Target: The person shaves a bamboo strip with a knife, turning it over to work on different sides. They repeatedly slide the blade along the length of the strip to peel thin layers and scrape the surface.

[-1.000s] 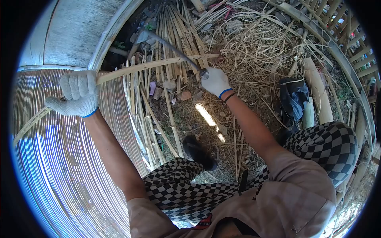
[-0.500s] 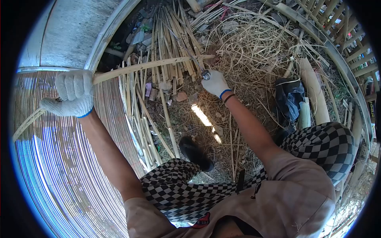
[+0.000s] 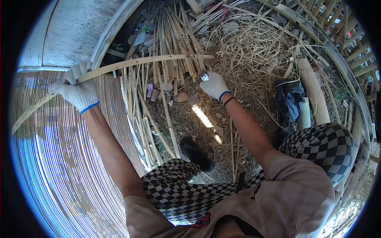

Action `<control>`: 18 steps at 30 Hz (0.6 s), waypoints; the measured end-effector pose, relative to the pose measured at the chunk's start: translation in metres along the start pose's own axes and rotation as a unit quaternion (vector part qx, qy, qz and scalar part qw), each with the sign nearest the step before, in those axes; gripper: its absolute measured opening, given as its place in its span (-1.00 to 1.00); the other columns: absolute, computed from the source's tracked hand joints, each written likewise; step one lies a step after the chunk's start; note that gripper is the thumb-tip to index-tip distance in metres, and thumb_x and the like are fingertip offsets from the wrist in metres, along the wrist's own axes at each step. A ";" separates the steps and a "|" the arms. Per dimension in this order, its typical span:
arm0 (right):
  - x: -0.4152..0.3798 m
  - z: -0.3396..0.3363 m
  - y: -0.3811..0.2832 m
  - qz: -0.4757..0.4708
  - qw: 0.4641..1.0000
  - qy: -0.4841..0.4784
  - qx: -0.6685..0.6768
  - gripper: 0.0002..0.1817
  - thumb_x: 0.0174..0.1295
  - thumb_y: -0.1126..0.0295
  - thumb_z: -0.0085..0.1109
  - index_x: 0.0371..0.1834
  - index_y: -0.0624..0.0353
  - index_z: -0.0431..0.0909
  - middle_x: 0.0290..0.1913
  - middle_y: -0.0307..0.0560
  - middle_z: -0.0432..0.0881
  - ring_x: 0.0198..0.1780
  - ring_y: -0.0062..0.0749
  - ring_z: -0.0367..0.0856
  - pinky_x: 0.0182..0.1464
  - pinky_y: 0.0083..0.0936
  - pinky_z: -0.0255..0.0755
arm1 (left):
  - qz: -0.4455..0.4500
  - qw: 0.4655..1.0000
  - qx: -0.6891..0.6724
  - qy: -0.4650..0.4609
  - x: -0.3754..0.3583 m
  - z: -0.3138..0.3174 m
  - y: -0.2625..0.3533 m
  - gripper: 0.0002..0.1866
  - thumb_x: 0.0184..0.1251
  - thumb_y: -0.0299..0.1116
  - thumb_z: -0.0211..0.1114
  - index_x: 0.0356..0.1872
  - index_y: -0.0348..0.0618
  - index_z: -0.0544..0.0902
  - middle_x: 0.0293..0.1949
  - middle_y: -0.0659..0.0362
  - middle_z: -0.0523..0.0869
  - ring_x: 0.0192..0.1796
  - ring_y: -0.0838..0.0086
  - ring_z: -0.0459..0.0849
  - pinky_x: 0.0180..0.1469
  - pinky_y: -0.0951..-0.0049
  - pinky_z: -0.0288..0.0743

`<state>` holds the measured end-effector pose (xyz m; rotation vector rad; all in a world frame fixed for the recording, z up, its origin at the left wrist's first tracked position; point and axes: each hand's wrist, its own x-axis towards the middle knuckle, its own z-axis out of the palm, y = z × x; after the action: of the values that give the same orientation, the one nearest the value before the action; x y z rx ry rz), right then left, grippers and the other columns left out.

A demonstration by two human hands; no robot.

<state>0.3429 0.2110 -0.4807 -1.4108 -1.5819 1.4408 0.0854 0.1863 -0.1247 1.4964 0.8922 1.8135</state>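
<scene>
My left hand [image 3: 82, 88], in a white knit glove with a blue cuff, grips a long bamboo strip [image 3: 131, 62]. The strip passes between its fingers and thumb, bowing slightly, with one end to the right above my other hand and the rest trailing down at far left. My right hand [image 3: 214, 85], gloved the same way, is closed around the handle of a knife [image 3: 204, 77]. Its shiny metal collar shows at the top of the fist; the blade, seen nearly edge-on, is hard to make out near the strip's right end.
Bundled bamboo sticks [image 3: 168, 35] lie behind the strip. Curly shavings [image 3: 258, 47] are heaped at the back right. A slatted bamboo screen [image 3: 67, 158] lies at left. Dark plastic [image 3: 289, 99] and a thick bamboo pole [image 3: 313, 91] sit at right. A shoe [image 3: 196, 154] is below.
My left hand has turned and its fingers have shifted around the bamboo strip, which now bows higher near that hand. My right hand has moved only slightly, tilting the knife.
</scene>
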 end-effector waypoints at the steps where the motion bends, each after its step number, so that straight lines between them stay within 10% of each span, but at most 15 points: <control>1: 0.003 0.003 -0.002 -0.045 0.999 0.018 -0.007 -0.74 0.19 0.29 0.19 -0.15 0.16 0.73 -0.17 0.21 0.78 -0.11 0.23 0.75 0.03 -0.04 0.62 | 0.043 0.973 0.077 0.213 -0.010 0.042 -0.003 -0.14 0.36 0.63 -0.06 -0.69 -0.03 0.27 -0.57 0.16 0.29 -0.17 0.22 0.47 0.14 0.18 0.48; 5: -0.006 -0.004 -0.025 -0.103 0.994 -0.012 -0.028 -0.73 0.15 0.24 0.31 -0.17 0.17 0.72 -0.20 0.22 0.78 -0.11 0.22 0.75 0.00 -0.08 0.64 | 0.038 0.949 0.080 0.303 -0.001 0.027 -0.007 -0.11 0.19 0.66 0.08 -0.24 -0.17 0.51 -0.62 0.17 0.39 -0.30 0.26 0.56 0.02 0.09 0.67; 8: -0.014 -0.003 -0.034 -0.161 0.987 -0.010 -0.006 -0.68 0.10 0.20 0.39 -0.17 0.18 0.72 -0.22 0.21 0.77 -0.12 0.20 0.75 -0.03 -0.10 0.65 | -0.004 0.988 -0.152 0.023 -0.001 -0.001 -0.006 -0.03 0.01 0.72 0.08 -0.26 -0.21 0.56 -0.67 0.25 0.38 -0.54 0.47 0.42 -0.45 0.38 0.52; 9: -0.013 0.002 -0.035 -0.159 0.987 -0.002 -0.005 -0.63 0.05 0.19 0.44 -0.17 0.22 0.71 -0.23 0.22 0.77 -0.14 0.19 0.76 -0.06 -0.11 0.64 | 0.022 0.987 -0.132 0.093 0.000 -0.002 -0.010 -0.02 -0.09 0.74 0.05 -0.34 -0.20 0.60 -0.74 0.32 0.33 -0.68 0.60 0.22 -0.65 0.50 0.17; 12: -0.007 0.013 -0.027 -0.153 0.985 -0.008 0.082 -0.68 0.07 0.24 0.41 -0.20 0.24 0.70 -0.26 0.22 0.76 -0.18 0.17 0.75 -0.09 -0.12 0.64 | 0.005 0.989 -0.143 0.038 -0.001 0.005 -0.009 0.06 -0.16 0.85 -0.11 -0.46 -0.15 0.62 -0.79 0.32 0.29 -0.72 0.58 0.21 -0.67 0.56 0.18; 18: 0.022 0.033 0.029 0.099 0.982 -0.019 0.162 -0.72 0.15 0.32 0.26 -0.21 0.34 0.68 -0.30 0.26 0.76 -0.26 0.07 0.77 -0.14 -0.13 0.65 | -0.055 0.972 -0.161 -0.163 0.003 -0.003 -0.005 0.33 -0.53 1.03 -0.52 -0.47 -0.12 0.67 -0.83 0.34 0.31 -0.81 0.61 0.16 -0.76 0.58 0.18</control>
<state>0.3155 0.2167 -0.5213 -1.3794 -1.1844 1.7606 0.0825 0.1912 -0.1274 1.4466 0.4837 1.4888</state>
